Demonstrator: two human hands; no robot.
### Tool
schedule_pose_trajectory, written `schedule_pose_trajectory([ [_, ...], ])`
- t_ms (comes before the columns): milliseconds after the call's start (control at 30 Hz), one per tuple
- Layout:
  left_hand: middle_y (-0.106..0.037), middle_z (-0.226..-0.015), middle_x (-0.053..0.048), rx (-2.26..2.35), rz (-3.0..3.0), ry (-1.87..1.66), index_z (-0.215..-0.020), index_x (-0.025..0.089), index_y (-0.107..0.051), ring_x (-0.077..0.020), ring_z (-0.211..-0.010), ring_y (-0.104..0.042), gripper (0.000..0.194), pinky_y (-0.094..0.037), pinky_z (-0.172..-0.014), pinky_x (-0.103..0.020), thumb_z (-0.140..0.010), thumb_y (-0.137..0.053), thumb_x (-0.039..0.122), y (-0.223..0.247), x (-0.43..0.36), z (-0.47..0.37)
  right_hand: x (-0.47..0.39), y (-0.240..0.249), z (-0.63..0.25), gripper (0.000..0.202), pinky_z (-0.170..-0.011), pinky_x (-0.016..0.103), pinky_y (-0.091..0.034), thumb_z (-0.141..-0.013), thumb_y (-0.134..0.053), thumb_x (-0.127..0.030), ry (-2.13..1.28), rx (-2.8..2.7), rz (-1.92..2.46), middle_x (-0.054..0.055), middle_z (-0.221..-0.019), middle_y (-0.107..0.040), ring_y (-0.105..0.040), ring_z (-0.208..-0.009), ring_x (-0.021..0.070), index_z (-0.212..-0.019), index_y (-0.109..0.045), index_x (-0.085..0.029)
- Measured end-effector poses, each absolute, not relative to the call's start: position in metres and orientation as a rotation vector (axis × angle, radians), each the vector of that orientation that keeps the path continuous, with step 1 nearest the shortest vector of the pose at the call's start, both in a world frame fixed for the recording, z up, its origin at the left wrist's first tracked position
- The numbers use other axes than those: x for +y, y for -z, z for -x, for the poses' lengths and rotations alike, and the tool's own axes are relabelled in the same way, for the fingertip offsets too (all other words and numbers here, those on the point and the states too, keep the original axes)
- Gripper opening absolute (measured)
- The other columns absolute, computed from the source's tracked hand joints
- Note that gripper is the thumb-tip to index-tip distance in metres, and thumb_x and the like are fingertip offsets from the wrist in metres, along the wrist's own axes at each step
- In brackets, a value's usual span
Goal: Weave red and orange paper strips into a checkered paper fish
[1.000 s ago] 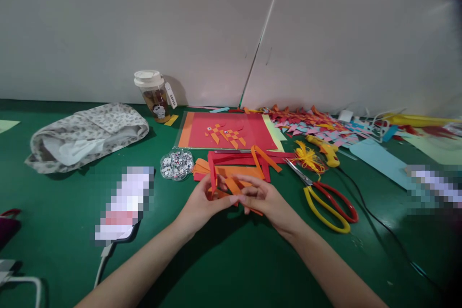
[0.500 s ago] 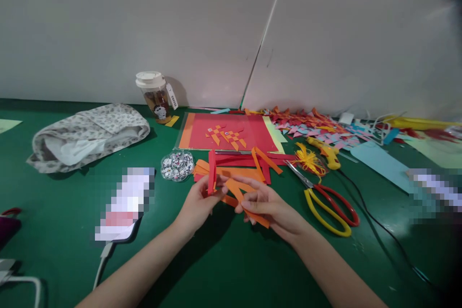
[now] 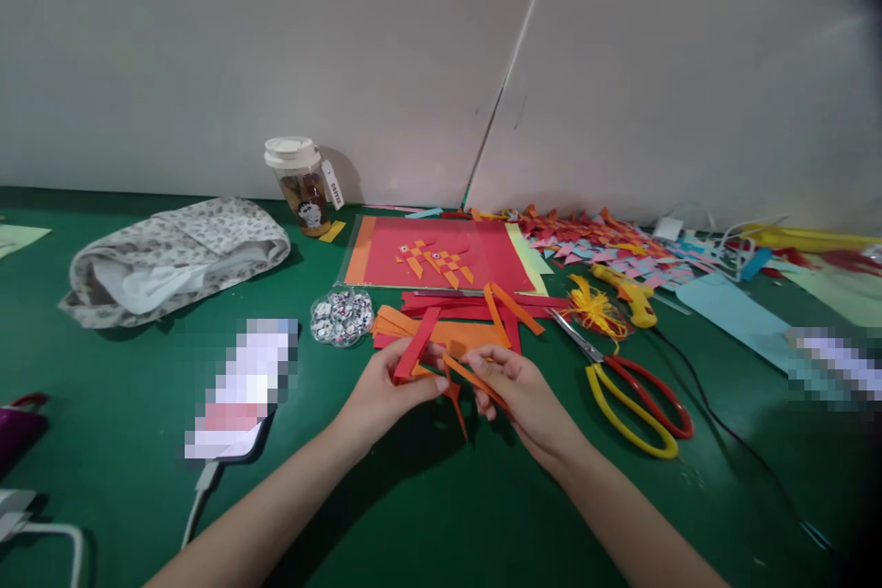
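Note:
Red and orange paper strips are pinched in my left hand [image 3: 394, 395]; the red strip [image 3: 419, 342] slants up from its fingers. My right hand [image 3: 520, 393] grips an orange strip [image 3: 469, 374] that reaches across to the left fingertips. A thin orange end hangs down between the hands. Just behind them lies a pile of orange and red strips [image 3: 475, 333]. Two woven paper fish [image 3: 449, 265] rest on a red sheet [image 3: 489, 248] farther back. How the strips cross inside the fingers is hard to make out.
Scissors [image 3: 634, 400] with red and yellow handles, yellow string [image 3: 596, 308] and a yellow glue gun [image 3: 634, 294] lie at right. To the left are a round case of googly eyes [image 3: 343, 317], a phone [image 3: 241, 390], a cup [image 3: 301, 188] and a patterned cloth [image 3: 179, 257].
The red strip has tilted to the right. My right hand has turned, and its orange strip now shows narrower; an orange end now points down between the hands.

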State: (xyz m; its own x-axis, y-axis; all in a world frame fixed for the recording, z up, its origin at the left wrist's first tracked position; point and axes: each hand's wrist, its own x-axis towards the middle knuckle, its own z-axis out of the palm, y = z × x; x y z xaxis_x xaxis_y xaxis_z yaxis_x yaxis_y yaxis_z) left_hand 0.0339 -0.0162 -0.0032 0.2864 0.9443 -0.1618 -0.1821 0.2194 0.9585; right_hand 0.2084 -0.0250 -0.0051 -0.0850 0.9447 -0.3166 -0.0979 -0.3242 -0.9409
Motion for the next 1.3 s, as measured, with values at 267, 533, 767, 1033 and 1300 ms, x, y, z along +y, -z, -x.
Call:
schedule_pose_trajectory([
  [267, -0.069, -0.087, -0.006, 0.937, -1.012, -0.960, -0.091, 0.015, -0.069, -0.0155, -0.077, -0.062, 0.029, -0.049, -0.069, -0.025, -0.065, -0.075, 0.027, 0.008, -0.015, -0.037, -0.026, -0.005, -0.211, 0.035, -0.045, 0.024, -0.047, -0.070, -0.069, -0.045, -1.691, -1.097, 1.297, -0.003, -0.049, -0.061, -0.057, -0.043, 0.0120, -0.088, -0.055, -0.018],
  [533, -0.063, -0.070, 0.000, 0.928, -1.012, -0.641, -0.102, 0.017, -0.065, -0.0018, -0.038, -0.034, 0.044, -0.019, -0.033, -0.016, -0.064, -0.075, 0.038, 0.004, -0.018, -0.034, -0.023, -0.003, -0.214, 0.025, -0.057, 0.024, -0.046, -0.073, -0.067, -0.042, -1.335, -1.353, 1.302, 0.003, -0.076, -0.063, -0.057, -0.066, 0.0128, -0.079, -0.067, -0.018],
  [767, -0.060, -0.068, 0.003, 0.983, -0.828, -0.599, -0.114, 0.018, -0.052, -0.0024, -0.039, -0.038, 0.069, -0.021, -0.034, -0.016, -0.053, -0.082, 0.028, 0.007, -0.019, -0.034, -0.025, -0.005, -0.215, 0.022, -0.063, 0.026, -0.044, -0.073, -0.067, -0.041, -1.409, -1.592, 1.174, 0.001, -0.078, -0.056, -0.055, -0.072, 0.0134, -0.071, -0.067, -0.019],
  [1033, -0.067, -0.079, -0.004, 1.119, -0.905, -0.630, -0.120, 0.018, -0.052, -0.0061, -0.043, -0.046, 0.072, -0.028, -0.033, -0.016, -0.056, -0.080, 0.033, 0.005, -0.019, -0.035, -0.022, -0.002, -0.213, 0.029, -0.054, 0.024, -0.044, -0.071, -0.067, -0.046, -1.247, -1.259, 1.363, -0.003, -0.061, -0.054, -0.051, -0.054, 0.0102, -0.070, -0.057, -0.018],
  [1300, -0.065, -0.071, -0.003, 1.108, -1.120, -0.778, -0.088, 0.017, -0.066, -0.0078, -0.044, -0.044, 0.028, -0.025, -0.032, -0.016, -0.066, -0.071, 0.035, 0.007, -0.006, -0.028, -0.017, 0.004, -0.221, 0.031, -0.051, 0.023, -0.045, -0.067, -0.069, -0.046, -1.164, -1.163, 1.430, -0.001, -0.058, -0.059, -0.055, -0.052, 0.0111, -0.072, -0.061, -0.017],
])
